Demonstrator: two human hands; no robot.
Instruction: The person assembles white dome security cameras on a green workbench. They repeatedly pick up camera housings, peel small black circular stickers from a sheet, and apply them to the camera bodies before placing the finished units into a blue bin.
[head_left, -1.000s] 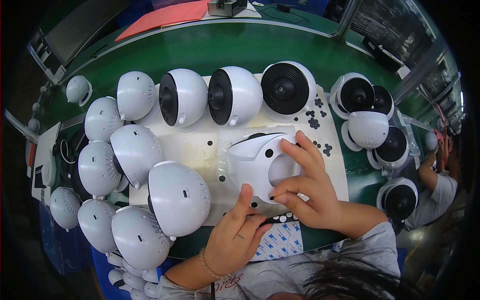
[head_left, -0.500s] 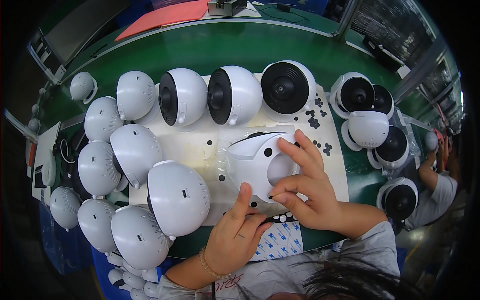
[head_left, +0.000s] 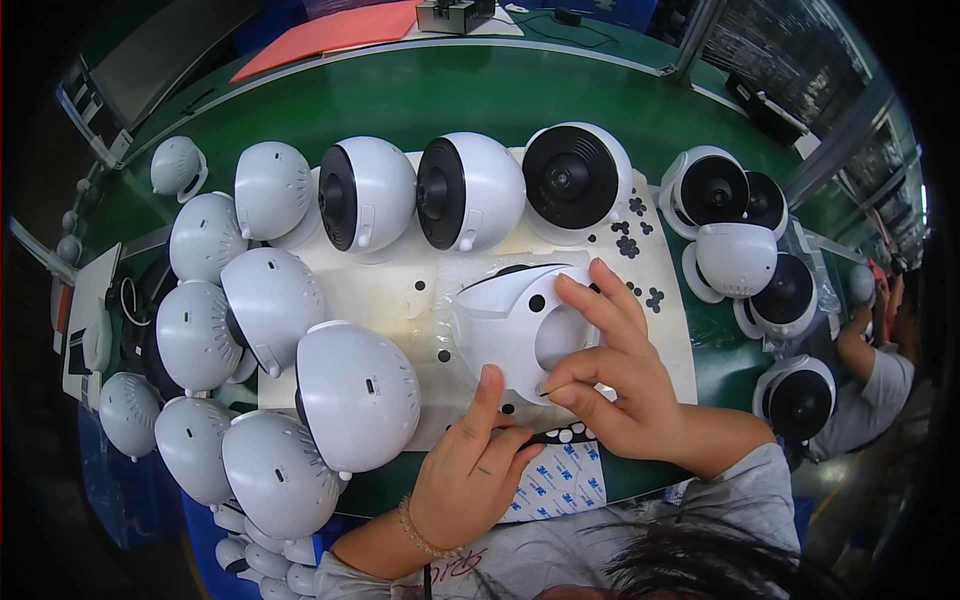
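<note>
A white ball-shaped camera (head_left: 495,345) lies with its flat underside up, on clear plastic wrap. Black round pads (head_left: 537,303) sit on that underside. My right hand (head_left: 625,395) pinches a small black round pad between thumb and index finger at the camera's near edge, while its other fingers reach over the camera's right side. My left hand (head_left: 465,480) has its index finger against the near left of the camera. Its thumb and curled fingers hold a black sheet with round holes (head_left: 570,435), partly hidden behind them.
More white cameras (head_left: 360,400) crowd the left, with others along the back (head_left: 575,175) and right (head_left: 735,255). Loose black pads (head_left: 627,246) dot the pale board (head_left: 665,330). A printed liner sheet (head_left: 565,485) lies at the near edge. Another person's arm (head_left: 855,340) shows far right.
Both my hands stay nearly where they were, the right one still at the camera's near edge. The small camera at the far left has shifted slightly rightward and turned.
</note>
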